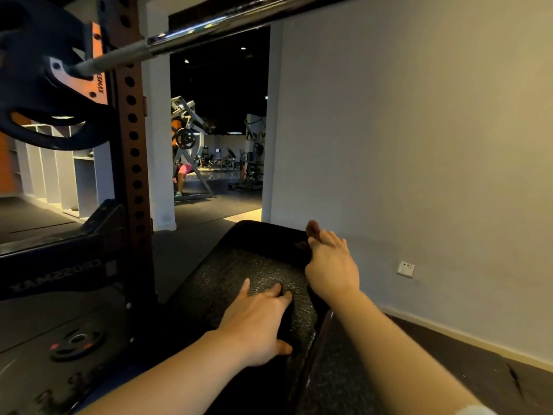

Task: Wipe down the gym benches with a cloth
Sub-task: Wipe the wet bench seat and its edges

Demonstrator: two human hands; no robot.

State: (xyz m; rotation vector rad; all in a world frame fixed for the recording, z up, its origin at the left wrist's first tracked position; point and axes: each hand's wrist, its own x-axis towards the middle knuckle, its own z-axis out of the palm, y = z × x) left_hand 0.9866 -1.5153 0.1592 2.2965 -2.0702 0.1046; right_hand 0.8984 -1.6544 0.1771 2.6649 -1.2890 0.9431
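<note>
Dim gym flooring of dark rubber runs from a plain pale wall (419, 130) on the right to a perforated steel rack upright (131, 145) on the left, with a doorway (218, 130) between them opening onto more machines. Between wall and rack sits the bench (239, 274), its black pad long and rounded at the far end, the middle of its top finely textured and catching light. Open floor lies on both sides of the pad, a narrow strip to the rack and a wider one to the wall. Overhead a chromed barbell (209, 28) crosses the view, carrying a black weight plate (45, 94) at left; a smaller plate (77, 342) lies on the rack's base.

Flat on the pad, the left hand (257, 322) rests with fingers straight and spread. Farther along, at the pad's right edge, the right hand (332, 265) pinches what seems to be a dark reddish cloth (313, 228), blurred, poking out past the fingers.
</note>
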